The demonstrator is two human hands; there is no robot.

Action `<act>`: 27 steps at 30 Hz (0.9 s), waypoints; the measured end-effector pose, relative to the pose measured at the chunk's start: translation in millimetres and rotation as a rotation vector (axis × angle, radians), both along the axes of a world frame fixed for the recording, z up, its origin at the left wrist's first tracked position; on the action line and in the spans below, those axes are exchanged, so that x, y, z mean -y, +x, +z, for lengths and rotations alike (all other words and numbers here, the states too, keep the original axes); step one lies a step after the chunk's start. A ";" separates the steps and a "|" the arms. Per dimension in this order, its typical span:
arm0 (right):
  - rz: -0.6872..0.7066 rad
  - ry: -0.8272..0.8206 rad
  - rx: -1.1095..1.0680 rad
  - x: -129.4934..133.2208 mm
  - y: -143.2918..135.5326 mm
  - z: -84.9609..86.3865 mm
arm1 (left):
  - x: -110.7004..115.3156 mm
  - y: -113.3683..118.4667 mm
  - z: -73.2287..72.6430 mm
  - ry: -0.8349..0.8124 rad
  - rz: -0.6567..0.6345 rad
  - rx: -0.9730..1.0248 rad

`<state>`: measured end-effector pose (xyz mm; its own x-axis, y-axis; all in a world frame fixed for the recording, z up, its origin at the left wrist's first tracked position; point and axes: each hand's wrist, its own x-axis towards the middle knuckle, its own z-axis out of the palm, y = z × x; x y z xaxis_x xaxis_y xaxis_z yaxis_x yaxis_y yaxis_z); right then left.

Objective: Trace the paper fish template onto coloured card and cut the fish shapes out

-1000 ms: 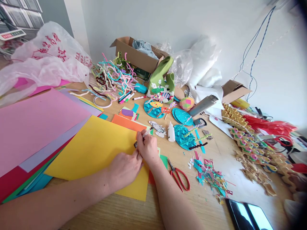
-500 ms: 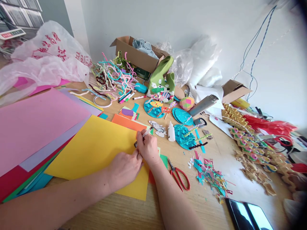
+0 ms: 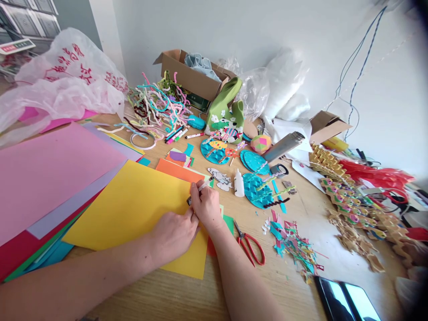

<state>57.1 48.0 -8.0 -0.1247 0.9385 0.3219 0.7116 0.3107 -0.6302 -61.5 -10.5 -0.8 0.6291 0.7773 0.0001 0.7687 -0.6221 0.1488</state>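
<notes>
My right hand [image 3: 207, 208] is closed round a slim white marker [image 3: 204, 184], its dark end pointing up and to the right. Right beside it, my left hand [image 3: 175, 234] rests on a sheet of yellow card [image 3: 133, 200], fingers curled in and touching the right hand. A small dark thing [image 3: 189, 200] shows at the fingertips; its kind and the marker's tip are hidden. Orange paper [image 3: 177, 170] lies just beyond the yellow card. Near my right forearm are red-handled scissors [image 3: 249, 247], and a white glue bottle [image 3: 239, 183] stands past the hands beside paper fish cutouts [image 3: 219, 178].
Coloured paper sheets [image 3: 60, 169] are stacked at left. Pipe cleaners [image 3: 160, 107] heap up behind, near a cardboard box [image 3: 187, 80] and green felt bag [image 3: 225, 116]. Blue woven paper pieces [image 3: 257, 191], paper scraps [image 3: 296, 243] and a phone [image 3: 344, 298] lie to the right.
Almost nothing differs. Both hands keep the same place and the marker stays in my right hand.
</notes>
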 end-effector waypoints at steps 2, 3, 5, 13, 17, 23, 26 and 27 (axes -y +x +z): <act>-0.003 -0.001 0.007 0.4 -0.3 0.3 | 0.6 -0.4 -0.1 0.001 -0.001 0.002; -0.005 0.000 0.010 0.5 -0.4 0.6 | 0.9 -0.5 -0.2 0.001 0.000 0.002; -0.007 0.000 0.012 0.5 -0.5 1.2 | 1.1 -0.4 -0.4 0.006 0.004 0.003; -0.006 0.004 0.031 -0.8 -0.5 2.9 | -0.7 0.3 1.9 -0.011 -0.027 -0.028; -0.007 0.013 0.054 -0.4 0.0 2.8 | 1.1 -0.5 4.1 -0.017 -0.032 -0.038; -0.009 0.005 0.061 0.5 -1.3 5.4 | 1.4 -0.1 4.5 -0.028 -0.022 -0.030; -0.012 0.009 -0.022 1.4 -1.1 8.2 | 1.0 0.1 4.1 -0.030 0.005 -0.026; -0.027 0.015 -0.071 1.6 -0.6 9.5 | 0.8 0.1 3.8 -0.028 0.016 -0.028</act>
<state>56.5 46.4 1.5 -0.0753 0.9362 0.3432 0.6734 0.3016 -0.6750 -61.4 -11.3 3.0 0.6159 0.7868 -0.0388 0.7826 -0.6055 0.1442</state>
